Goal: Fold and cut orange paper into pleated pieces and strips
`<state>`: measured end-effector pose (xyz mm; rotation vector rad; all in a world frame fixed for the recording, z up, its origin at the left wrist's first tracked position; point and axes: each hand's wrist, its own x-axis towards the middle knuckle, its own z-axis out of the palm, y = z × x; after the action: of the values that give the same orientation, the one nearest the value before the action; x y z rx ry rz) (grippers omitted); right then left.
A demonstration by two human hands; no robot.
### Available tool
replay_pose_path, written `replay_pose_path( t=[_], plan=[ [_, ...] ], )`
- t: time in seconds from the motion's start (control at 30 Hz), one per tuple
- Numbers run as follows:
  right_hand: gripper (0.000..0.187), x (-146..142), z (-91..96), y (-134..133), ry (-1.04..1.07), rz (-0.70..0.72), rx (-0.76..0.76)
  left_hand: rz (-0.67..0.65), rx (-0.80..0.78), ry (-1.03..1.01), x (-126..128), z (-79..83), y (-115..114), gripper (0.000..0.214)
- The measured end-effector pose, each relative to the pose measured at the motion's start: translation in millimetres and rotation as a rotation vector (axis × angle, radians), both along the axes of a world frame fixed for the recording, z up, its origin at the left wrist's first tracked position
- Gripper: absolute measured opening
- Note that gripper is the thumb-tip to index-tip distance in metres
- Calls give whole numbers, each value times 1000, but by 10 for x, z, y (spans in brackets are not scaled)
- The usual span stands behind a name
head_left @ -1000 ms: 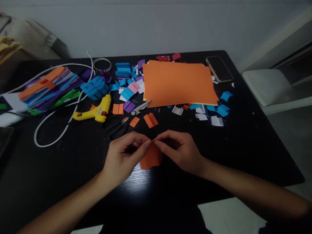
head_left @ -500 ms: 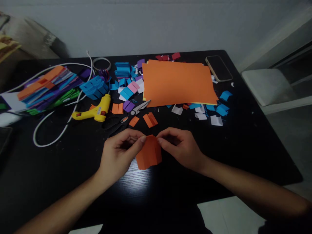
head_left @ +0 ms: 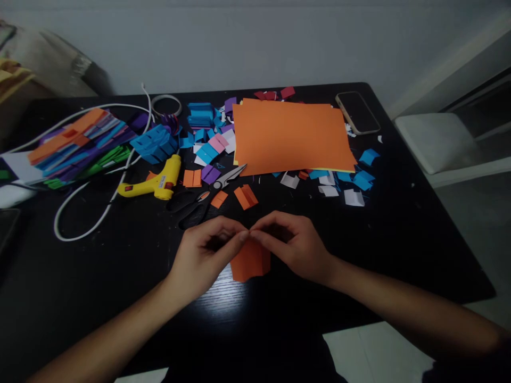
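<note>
Between my hands is a creased piece of orange paper (head_left: 250,261), its lower part hanging just above the black table. My left hand (head_left: 209,250) pinches its top edge between thumb and fingers. My right hand (head_left: 289,242) pinches the same edge from the other side, the fingertips of both hands nearly meeting. The fingers cover the paper's upper edge. Beyond the hands lie small folded orange pieces (head_left: 246,197) and scissors (head_left: 217,186) with black handles, blades pointing up and right.
A yellow glue gun (head_left: 159,181) lies left of the scissors, near a looping white cable (head_left: 59,229). Large orange sheets (head_left: 293,138) cover the back middle, with a phone (head_left: 358,113) at their right. Bundles of coloured paper strips (head_left: 83,143) and blue folded pieces (head_left: 155,143) sit at left.
My hands have come closer together along the paper's top edge, the left moving right and slightly down. The orange paper has shifted a little right and its sides fold inward.
</note>
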<state>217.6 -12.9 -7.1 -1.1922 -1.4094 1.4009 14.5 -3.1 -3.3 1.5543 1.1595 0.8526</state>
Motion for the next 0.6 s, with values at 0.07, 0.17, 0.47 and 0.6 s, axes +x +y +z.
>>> replay_pose_path(
  t=[0.07,0.17,0.47,0.6],
  plan=[
    [9,7,3,7,-7,-24,9,1,5,4,1,1,5,7],
    [8,15,14,17,-11,-46,19,0,-9,-3,-4,4,10,8],
    [7,11,-2,22,15,-48,18,2,9,-13,-14,6,13,6],
    [9,8,-14,17,31,2,4,-23,41,0,-7,24,12,6]
  ],
)
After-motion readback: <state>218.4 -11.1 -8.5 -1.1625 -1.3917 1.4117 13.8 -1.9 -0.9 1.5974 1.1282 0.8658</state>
